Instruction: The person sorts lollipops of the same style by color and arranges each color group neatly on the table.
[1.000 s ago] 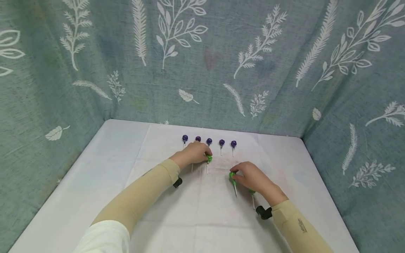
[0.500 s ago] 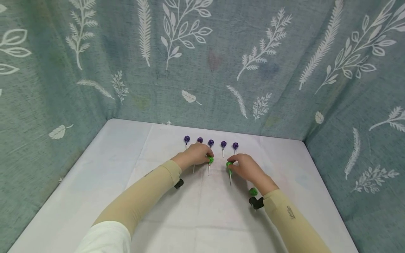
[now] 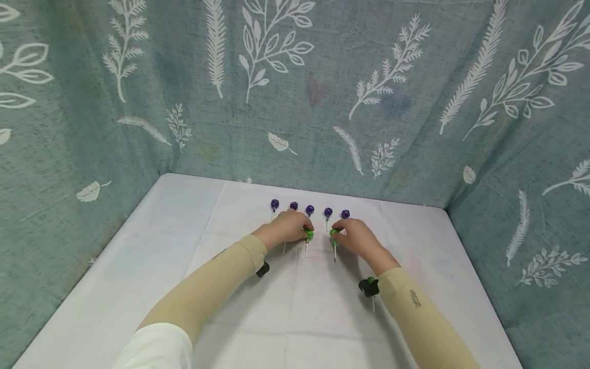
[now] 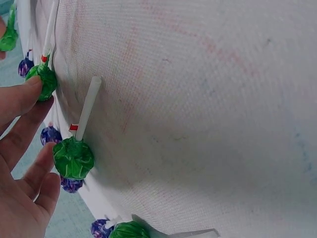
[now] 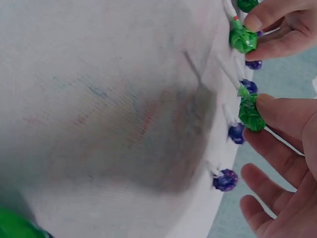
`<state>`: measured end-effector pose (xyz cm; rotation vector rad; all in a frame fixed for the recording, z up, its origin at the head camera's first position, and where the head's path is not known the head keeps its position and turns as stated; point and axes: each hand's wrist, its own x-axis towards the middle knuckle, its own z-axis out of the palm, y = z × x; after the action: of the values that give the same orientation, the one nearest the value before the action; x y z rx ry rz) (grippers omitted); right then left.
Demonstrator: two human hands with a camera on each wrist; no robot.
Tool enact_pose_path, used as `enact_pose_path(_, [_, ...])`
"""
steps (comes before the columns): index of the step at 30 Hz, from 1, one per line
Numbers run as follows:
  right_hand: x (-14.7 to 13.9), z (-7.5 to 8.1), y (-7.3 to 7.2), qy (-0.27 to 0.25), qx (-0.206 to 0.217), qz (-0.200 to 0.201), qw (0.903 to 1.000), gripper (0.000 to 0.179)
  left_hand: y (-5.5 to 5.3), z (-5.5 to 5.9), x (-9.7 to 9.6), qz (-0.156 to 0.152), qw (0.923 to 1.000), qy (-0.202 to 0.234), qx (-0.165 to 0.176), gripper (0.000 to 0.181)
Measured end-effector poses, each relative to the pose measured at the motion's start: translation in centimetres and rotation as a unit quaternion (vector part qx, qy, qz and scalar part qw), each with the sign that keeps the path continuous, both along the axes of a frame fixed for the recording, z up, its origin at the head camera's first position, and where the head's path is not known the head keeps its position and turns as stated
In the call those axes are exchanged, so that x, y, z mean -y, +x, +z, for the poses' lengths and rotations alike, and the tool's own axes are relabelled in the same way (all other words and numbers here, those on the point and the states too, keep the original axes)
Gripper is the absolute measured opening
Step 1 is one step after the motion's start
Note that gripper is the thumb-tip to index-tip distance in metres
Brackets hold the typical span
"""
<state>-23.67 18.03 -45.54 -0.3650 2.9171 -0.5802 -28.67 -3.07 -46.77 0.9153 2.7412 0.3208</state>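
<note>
My left hand (image 3: 289,225) pinches a green-wrapped lollipop (image 4: 42,83) by its head between thumb and forefinger, its white stick pointing toward me. Beside the lower fingers lies another green lollipop (image 4: 73,158); in the head view that hand hides its head and only the stick (image 3: 284,248) shows. My right hand (image 3: 361,238) pinches a green lollipop (image 5: 251,113) by the wrapped head, just right of the left hand's one. Whether this lollipop touches the cloth, I cannot tell. Beyond both hands runs a row of several purple lollipops (image 3: 328,211), sticks toward me.
One more green lollipop (image 3: 371,280) lies under the right wrist, partly hidden by the black wrist camera (image 3: 367,288). A further green lollipop (image 4: 130,230) shows at the left wrist view's bottom edge. White cloth (image 3: 258,333) covers the table; a leaf-patterned curtain (image 3: 295,113) surrounds it.
My right hand has carried its green lollipop away from me and slightly left, up near the purple row. The left hand keeps its place and its pinch.
</note>
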Motion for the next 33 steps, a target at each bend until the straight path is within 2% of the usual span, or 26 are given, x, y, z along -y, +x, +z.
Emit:
enact_pose_path(6, [0.1,-1.1,-0.3,0.014,0.017,-0.017,0.9996,0.027,0.1,0.1,-0.2,-0.008,0.9998,0.013,-0.012,0.023])
enact_pose_path(9, [0.3,-1.3,-0.3,0.015,0.017,-0.012,0.9997,0.027,0.2,0.1,-0.1,0.001,0.9999,0.011,-0.008,0.023])
enact_pose_path(13, [0.7,-1.4,-0.3,0.011,0.016,0.006,0.9998,0.028,0.3,0.1,0.1,0.021,0.9998,-0.003,-0.003,0.023])
enact_pose_path(22, [-0.4,-0.9,0.0,0.008,0.029,-0.006,0.9995,0.04,0.0,0.0,-0.1,0.01,0.9999,0.005,0.004,0.024])
enact_pose_path(27, [-2.0,-0.1,0.9,-0.005,0.03,-0.014,0.9994,0.041,-0.1,-0.1,-0.1,0.004,0.9999,0.01,0.004,0.025])
enact_pose_path(33, [-4.2,0.2,2.8,-0.028,0.025,-0.027,0.9989,0.041,-0.4,-0.2,-0.1,0.002,0.9999,0.007,0.007,0.026])
